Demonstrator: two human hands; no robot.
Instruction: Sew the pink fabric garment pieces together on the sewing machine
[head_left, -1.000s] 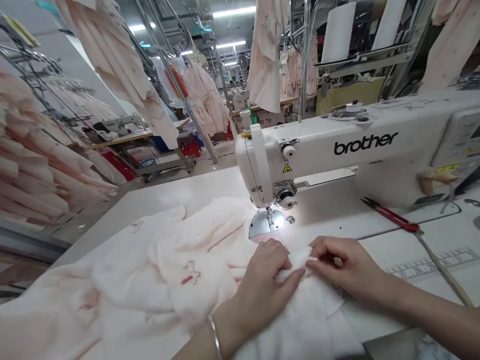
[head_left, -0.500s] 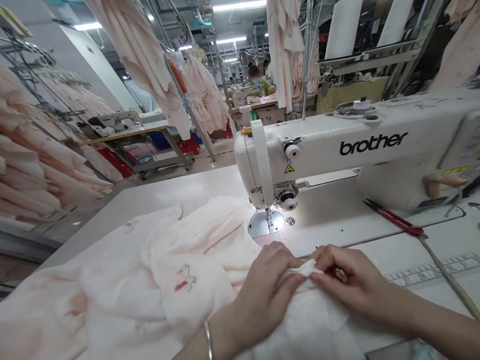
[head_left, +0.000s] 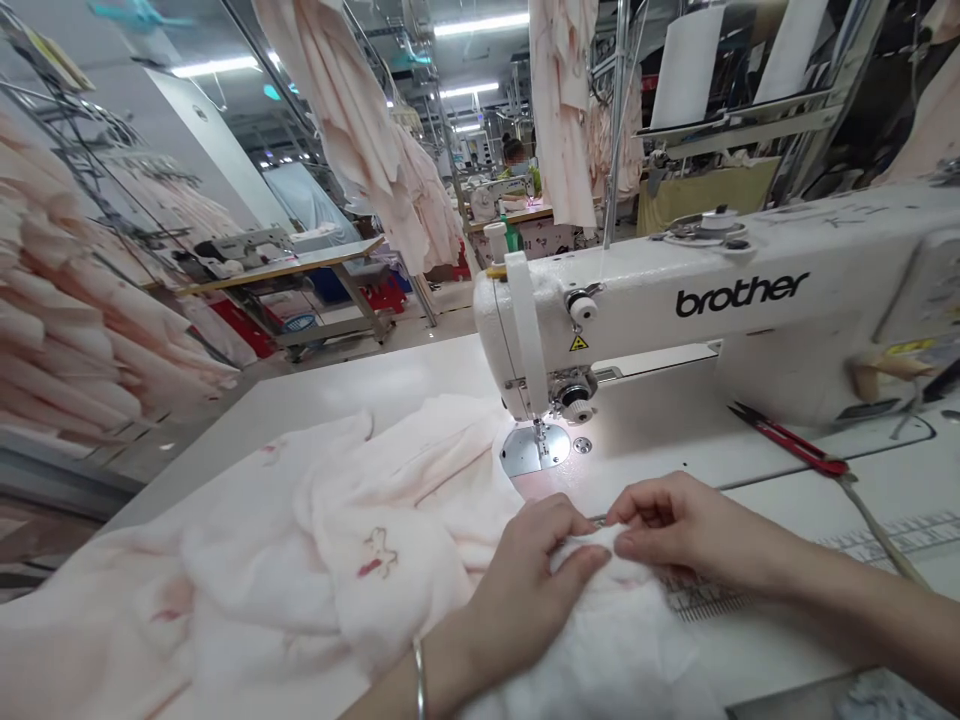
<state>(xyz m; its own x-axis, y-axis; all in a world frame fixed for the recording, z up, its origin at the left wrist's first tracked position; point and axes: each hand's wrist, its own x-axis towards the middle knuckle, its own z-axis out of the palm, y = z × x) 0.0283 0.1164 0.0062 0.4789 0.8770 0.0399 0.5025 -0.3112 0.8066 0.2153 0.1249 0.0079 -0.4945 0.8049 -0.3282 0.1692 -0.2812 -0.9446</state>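
Observation:
Pale pink fabric [head_left: 405, 480] with small embroidered figures lies in folds over the left of the sewing table. My left hand [head_left: 536, 570], with a bangle at the wrist, pinches the upper edge of a whitish piece of the fabric near the table's front. Close beside it, my right hand [head_left: 675, 525] has thumb and fingertips closed at the same edge. Both hands sit just in front of the needle plate [head_left: 536, 448] of a white sewing machine [head_left: 637, 300]. No cloth lies under its needle.
Red-handled thread snips [head_left: 795, 445] lie on the table right of the needle. A printed ruler scale [head_left: 705, 598] runs along the table by my right hand. Pink garments [head_left: 67, 310] hang at the left, and white thread cones [head_left: 686, 70] stand at the back right.
My hands have shifted their pinch on the fabric edge, and the folded bit between them now lies flatter. The right hand has moved slightly up. The view has shifted a little.

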